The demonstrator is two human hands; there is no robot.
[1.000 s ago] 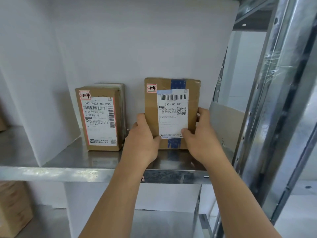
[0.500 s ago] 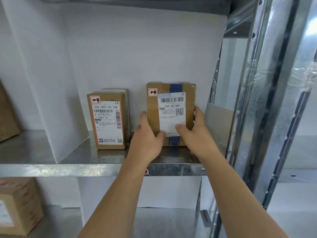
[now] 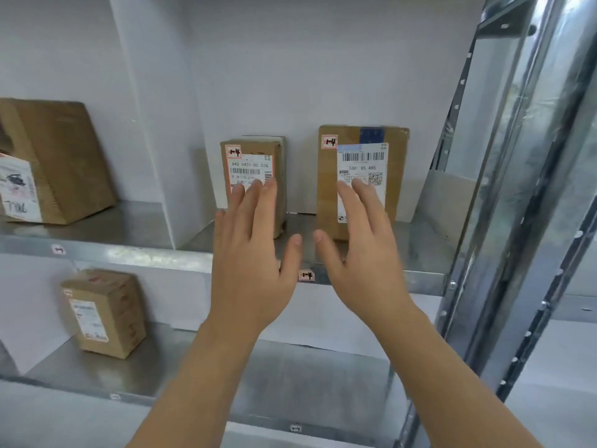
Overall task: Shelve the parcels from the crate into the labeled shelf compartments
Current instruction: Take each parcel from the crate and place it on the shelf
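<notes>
Head view is showing the metal shelf [image 3: 135, 253] running beneath both hands, two upright parcels standing on it: the taller parcel [image 3: 328, 189] behind the right hand [image 3: 361, 263], the smaller parcel [image 3: 255, 163] behind the left hand [image 3: 252, 263]. Both hands are spreading flat, holding nothing.

Even, bright, diffuse light filled the scene, casting only faint shadows. Glare streaked the steel upright [image 3: 504, 195], which bowed with wide-angle distortion. The left hand [image 3: 252, 257] and right hand [image 3: 361, 253] showed slight motion blur.
</notes>
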